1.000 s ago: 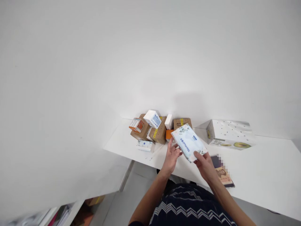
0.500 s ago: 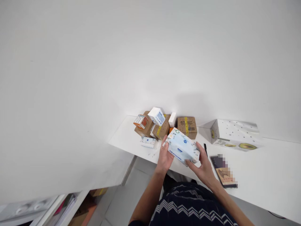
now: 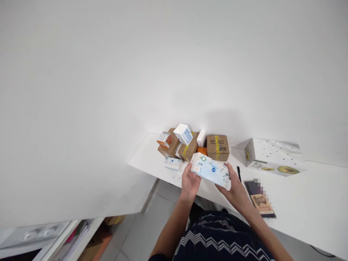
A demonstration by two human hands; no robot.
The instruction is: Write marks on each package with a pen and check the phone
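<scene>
Tissue pack (image 3: 210, 170), held lengthwise above the near edge of the worktop (image 3: 299, 195), had turned from its broad face to a narrow side. Left hand (image 3: 189, 181) and right hand (image 3: 235, 186) gripped opposite ends. Beyond stood cardboard boxes (image 3: 217, 146); right, a phone (image 3: 259, 199).

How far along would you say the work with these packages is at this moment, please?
Nothing looks finished. In hand: both hands, left and right, hold the tissue pack above the table. Left: the brown boxes and small cartons are piled by the wall, and a second pack lies untouched.
</scene>
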